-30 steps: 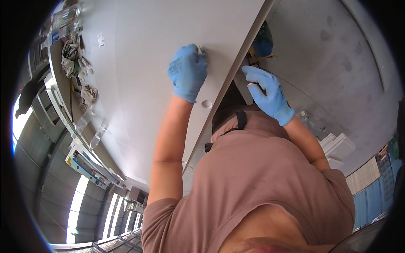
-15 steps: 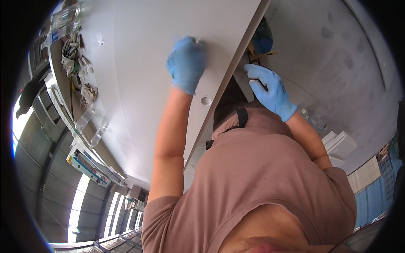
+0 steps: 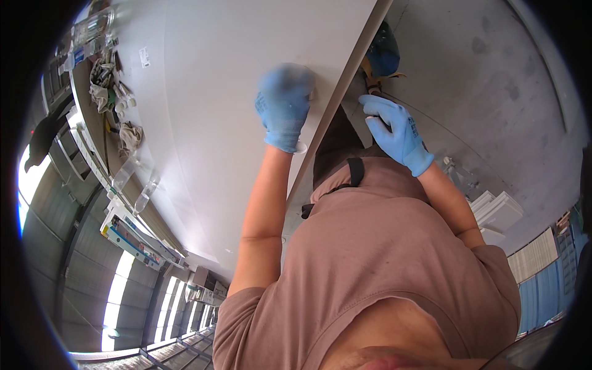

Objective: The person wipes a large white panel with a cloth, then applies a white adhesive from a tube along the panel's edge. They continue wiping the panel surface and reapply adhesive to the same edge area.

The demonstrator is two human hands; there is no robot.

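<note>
My left hand [image 3: 285, 106], in a blue knitted glove, is closed and presses on a broad white panel [image 3: 209, 92] near its right edge. Its fingers are smeared by motion. A small pale bit shows beside the knuckles, but what it belongs to is hidden. Just below the wrist a round white spot [image 3: 301, 148] on the panel is partly covered. Off the panel's edge, in front of my waist, my right hand [image 3: 396, 131] hangs in a matching glove. Its fingers are loosely bent, with a gap between thumb and forefinger, and nothing visible in them.
Rags and tools [image 3: 106, 80] lie along the panel's far left, with clear plastic bottles [image 3: 145, 196] beside them. A dark blue bag-like object [image 3: 383, 52] stands on the grey floor [image 3: 468, 80] past the right edge. White boards [image 3: 496, 213] are stacked at lower right.
My left hand has slid a little right and nearer to me across the panel, now partly covering the round spot. My right hand has barely moved.
</note>
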